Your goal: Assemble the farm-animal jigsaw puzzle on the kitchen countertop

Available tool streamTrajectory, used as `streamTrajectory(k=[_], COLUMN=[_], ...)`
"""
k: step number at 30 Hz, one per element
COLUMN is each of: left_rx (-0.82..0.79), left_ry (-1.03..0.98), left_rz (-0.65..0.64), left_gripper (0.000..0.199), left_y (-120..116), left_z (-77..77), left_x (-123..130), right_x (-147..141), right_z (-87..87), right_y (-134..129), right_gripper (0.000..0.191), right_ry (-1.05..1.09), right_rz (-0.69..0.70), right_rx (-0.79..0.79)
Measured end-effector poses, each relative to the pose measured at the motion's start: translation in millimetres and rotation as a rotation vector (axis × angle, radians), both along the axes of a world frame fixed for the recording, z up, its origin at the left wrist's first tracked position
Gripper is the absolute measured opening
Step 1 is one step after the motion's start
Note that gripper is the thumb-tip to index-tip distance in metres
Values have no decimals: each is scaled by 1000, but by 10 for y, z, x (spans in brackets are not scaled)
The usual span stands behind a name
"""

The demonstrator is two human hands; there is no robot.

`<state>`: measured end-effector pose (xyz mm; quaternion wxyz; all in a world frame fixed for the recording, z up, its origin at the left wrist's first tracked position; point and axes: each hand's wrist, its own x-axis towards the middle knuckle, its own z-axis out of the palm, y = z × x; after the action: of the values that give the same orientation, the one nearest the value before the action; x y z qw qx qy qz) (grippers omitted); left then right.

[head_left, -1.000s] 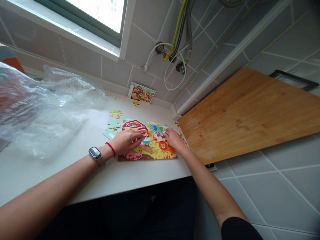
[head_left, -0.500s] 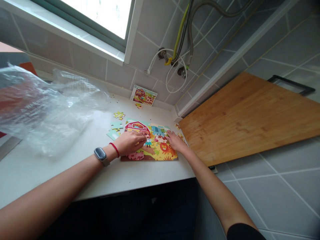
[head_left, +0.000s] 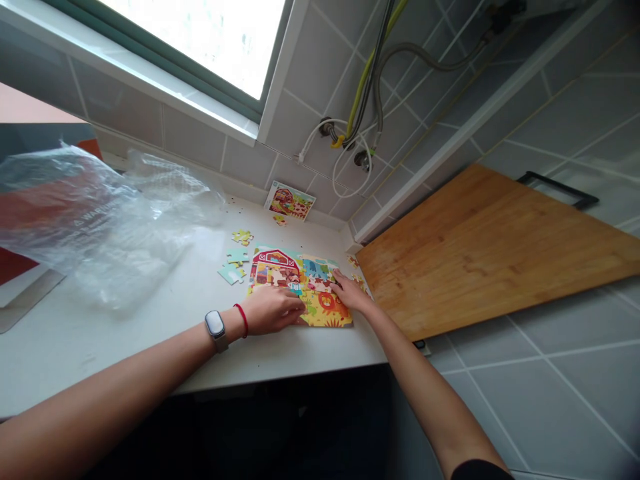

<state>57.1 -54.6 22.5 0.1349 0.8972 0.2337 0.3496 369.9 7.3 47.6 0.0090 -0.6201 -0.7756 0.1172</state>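
Left hand [head_left: 273,310] has slid down from the middle of the picture to the near edge of the jigsaw puzzle [head_left: 280,270]; it now lies over the puzzle's lower left corner, hiding the pink pig seen there a moment earlier, so less of the farmyard scene shows on that side. Right hand [head_left: 350,293] has stayed near the puzzle's right side, its spread fingers resting flat on the picture beside an orange lion; it looks open and holds nothing. Left fingers are bunched against the puzzle; whether they pinch a piece I cannot tell. The puzzle lies flat near the back corner of a white countertop [head_left: 100,340], with a red barn at its far left; loose puzzle pieces [head_left: 234,271] sit just left of it, and a few more lie along its right edge. Farther back, a small picture card [head_left: 290,201] of a farm scene leans against the tiled wall [head_left: 240,163]; a crumpled clear plastic bag [head_left: 100,213] lies at left. A bamboo cutting board [head_left: 480,253] slants at right. A smartwatch [head_left: 215,327] and a red string bracelet [head_left: 243,320] circle the left wrist; bundled hoses [head_left: 367,80] run down the wall below a bright window [head_left: 190,47].
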Motion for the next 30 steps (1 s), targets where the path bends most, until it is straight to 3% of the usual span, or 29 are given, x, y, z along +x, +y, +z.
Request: streamTrajectory(k=[7, 21, 30], left_rx=[-94, -97, -86], left_ry=[64, 50, 32], left_rz=[44, 45, 52], left_gripper=[33, 31, 29], left_y=[105, 141, 151], left_z=[10, -3, -14], left_x=[-30, -36, -47], right_x=[14, 264, 235], right_z=[44, -72, -147], right_y=[4, 209, 176], right_gripper=[59, 51, 54], right_ry=[-47, -19, -18], right_rz=[20, 102, 41], right_rx=[-27, 23, 51])
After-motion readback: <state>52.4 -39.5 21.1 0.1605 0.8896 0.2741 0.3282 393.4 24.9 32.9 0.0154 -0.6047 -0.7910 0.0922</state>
